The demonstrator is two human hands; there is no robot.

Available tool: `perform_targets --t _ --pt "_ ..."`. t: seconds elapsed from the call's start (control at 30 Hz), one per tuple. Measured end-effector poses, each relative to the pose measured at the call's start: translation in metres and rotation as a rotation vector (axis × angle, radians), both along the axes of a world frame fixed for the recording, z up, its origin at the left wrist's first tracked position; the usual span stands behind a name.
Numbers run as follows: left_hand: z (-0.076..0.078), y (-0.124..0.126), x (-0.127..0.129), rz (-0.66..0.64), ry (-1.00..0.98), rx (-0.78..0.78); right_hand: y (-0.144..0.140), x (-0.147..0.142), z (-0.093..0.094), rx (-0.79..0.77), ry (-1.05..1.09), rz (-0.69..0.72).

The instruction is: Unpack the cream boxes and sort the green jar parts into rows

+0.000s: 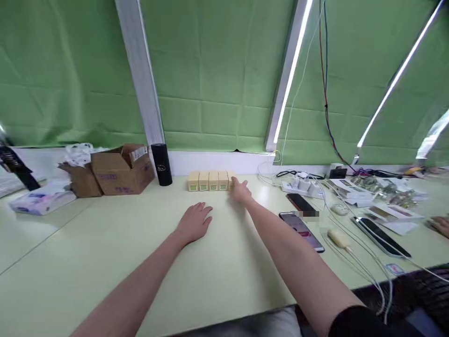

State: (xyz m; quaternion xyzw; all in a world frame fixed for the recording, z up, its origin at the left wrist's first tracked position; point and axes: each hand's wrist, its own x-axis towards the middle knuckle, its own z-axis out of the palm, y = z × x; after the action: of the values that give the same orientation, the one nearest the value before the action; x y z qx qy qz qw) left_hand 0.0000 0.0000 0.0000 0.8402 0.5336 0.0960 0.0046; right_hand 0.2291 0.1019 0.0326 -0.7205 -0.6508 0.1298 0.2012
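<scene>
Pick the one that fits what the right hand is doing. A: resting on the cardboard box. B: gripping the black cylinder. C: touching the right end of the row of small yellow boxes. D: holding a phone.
C: the right hand reaches to the right end of the row of small yellow boxes, while the left hand lies flat on the table.

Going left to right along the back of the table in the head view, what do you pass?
Tissue pack → open cardboard boxes → black cylinder → row of small yellow boxes → right hand touching the row's right end → white power strip → scattered packets and papers.
</scene>
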Motion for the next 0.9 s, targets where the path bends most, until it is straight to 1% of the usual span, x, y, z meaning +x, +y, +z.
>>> perform_targets --t 0.27,0.57,0.73,0.9 --pt "-0.001 0.001 -0.002 -0.012 -0.012 0.039 -0.015 -0.003 -0.004 0.094 0.002 -0.052" --pt "-0.006 0.005 -0.004 -0.021 -0.072 0.055 -0.028 -0.007 -0.013 0.216 0.008 -0.075" --pt "-0.006 0.005 -0.004 -0.016 -0.042 0.055 -0.039 -0.003 -0.010 0.267 0.008 -0.025" --pt "-0.007 0.006 -0.004 -0.014 -0.076 0.052 -0.056 -0.004 -0.005 0.261 0.047 0.048"
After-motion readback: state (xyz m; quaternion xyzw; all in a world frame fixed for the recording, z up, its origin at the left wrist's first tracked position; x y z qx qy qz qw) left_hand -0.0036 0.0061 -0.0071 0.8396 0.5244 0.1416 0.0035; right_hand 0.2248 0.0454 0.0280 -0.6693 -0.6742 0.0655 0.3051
